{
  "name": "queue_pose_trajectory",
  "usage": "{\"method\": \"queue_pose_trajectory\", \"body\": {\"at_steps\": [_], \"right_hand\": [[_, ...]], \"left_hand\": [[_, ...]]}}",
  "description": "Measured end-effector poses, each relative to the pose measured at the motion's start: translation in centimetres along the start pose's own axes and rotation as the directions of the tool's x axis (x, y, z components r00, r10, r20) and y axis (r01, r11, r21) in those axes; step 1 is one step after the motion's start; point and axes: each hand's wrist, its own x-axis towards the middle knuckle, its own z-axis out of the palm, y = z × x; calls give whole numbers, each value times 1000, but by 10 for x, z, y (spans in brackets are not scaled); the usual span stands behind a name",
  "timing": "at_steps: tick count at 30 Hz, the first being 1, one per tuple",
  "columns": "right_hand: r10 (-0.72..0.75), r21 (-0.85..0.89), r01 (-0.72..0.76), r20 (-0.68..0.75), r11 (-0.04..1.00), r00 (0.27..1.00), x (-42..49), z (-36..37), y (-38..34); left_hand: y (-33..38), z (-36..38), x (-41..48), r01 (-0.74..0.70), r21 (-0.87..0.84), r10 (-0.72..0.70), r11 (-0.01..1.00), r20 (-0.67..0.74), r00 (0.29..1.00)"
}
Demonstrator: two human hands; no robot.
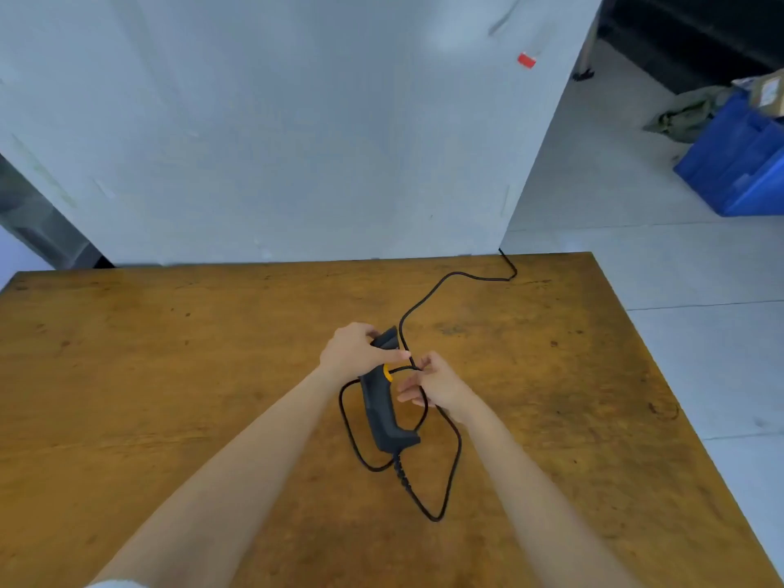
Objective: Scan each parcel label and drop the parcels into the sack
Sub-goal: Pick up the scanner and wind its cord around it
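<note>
A dark handheld barcode scanner (382,411) with a yellow trigger lies over the middle of the wooden table (169,375). My left hand (356,350) grips its head end, fingers curled round it. My right hand (432,381) pinches the scanner's black cable (456,456) just right of the trigger. The cable loops around the scanner and runs off the table's far edge. A cardboard parcel (768,93) sits in a blue crate at the far right, and a green sack (687,112) lies on the floor beside that crate.
A white wall stands just behind the table, with a red tag (526,60) on it. The blue plastic crate (734,171) rests on the pale tiled floor to the right. The table's right edge drops to that floor.
</note>
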Motion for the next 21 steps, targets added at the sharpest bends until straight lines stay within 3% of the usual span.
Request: {"method": "queue_pose_trajectory", "body": {"at_steps": [5,12,21], "right_hand": [[-33,128,58,-196,990,980,-5,-66,9],[69,212,15,-383,977,921,4,-132,24],[173,259,-58,-448,964,877,19,-157,39]], "left_hand": [[58,45,23,-38,-11,39,999,47,998],[113,102,48,-109,16,107,994,67,992],[130,141,73,-78,-117,79,990,5,997]]}}
